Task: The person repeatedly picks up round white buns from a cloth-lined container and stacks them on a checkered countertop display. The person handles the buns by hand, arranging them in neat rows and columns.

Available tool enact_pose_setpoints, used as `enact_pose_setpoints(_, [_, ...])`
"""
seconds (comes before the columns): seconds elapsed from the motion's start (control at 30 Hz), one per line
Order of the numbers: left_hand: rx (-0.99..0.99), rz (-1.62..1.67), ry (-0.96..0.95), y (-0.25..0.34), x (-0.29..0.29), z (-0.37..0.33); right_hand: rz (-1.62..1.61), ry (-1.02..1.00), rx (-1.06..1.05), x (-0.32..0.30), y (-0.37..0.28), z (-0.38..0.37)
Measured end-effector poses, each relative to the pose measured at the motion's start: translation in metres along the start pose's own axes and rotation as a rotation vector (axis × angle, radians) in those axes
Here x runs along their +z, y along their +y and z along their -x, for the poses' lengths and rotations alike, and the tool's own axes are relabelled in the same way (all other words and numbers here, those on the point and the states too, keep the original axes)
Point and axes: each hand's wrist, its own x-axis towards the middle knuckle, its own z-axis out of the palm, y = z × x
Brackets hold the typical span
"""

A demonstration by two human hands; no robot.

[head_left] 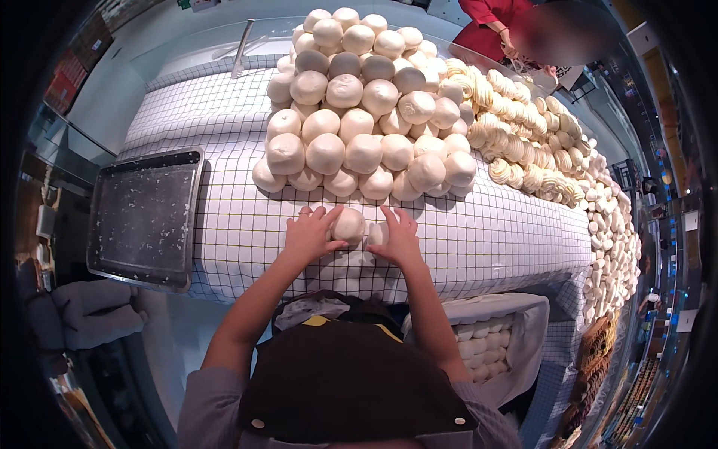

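Note:
A round white steamed bun (pixel 348 226) stands on the checked cloth (pixel 464 239), in front of a tall stack of the same buns (pixel 359 153). My left hand (pixel 309 233) is curved round its left side, thumb at the near side and fingers at the far side. Just to the right, my right hand (pixel 401 236) grips a second white bun (pixel 378 234), which it partly hides. The two buns sit side by side with a narrow gap between them.
At left lies a dark baking tray (pixel 142 221) with white crumbs. Metal tongs (pixel 242 49) rest at the far left. Swirled rolls (pixel 523 142) and small white buns (pixel 609 232) are heaped at right. Below the table is a cloth-lined crate (pixel 527 322) of buns. A person in red (pixel 486 30) stands beyond.

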Motion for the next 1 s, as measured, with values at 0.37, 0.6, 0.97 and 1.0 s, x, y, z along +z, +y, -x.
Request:
enact_pose_setpoints(0.37, [0.129, 0.397, 0.096, 0.024, -0.025, -0.032, -0.421, 0.330, -0.183, -0.039, 0.036, 0.008])
enact_pose_setpoints(0.6, [0.246, 0.382, 0.123, 0.090, -0.129, -0.155, -0.530, 0.608, -0.302, -0.172, 0.043, -0.078])
enact_pose_setpoints(0.97, [0.187, 0.044, 0.171, 0.096, -0.099, -0.269, -0.226, 0.476, -0.415, -0.131, 0.136, -0.223])
enact_pose_setpoints(1.0, [0.183, 0.043, 0.212, 0.089, -0.088, -0.262, -0.232, 0.435, -0.424, -0.134, 0.129, -0.222])
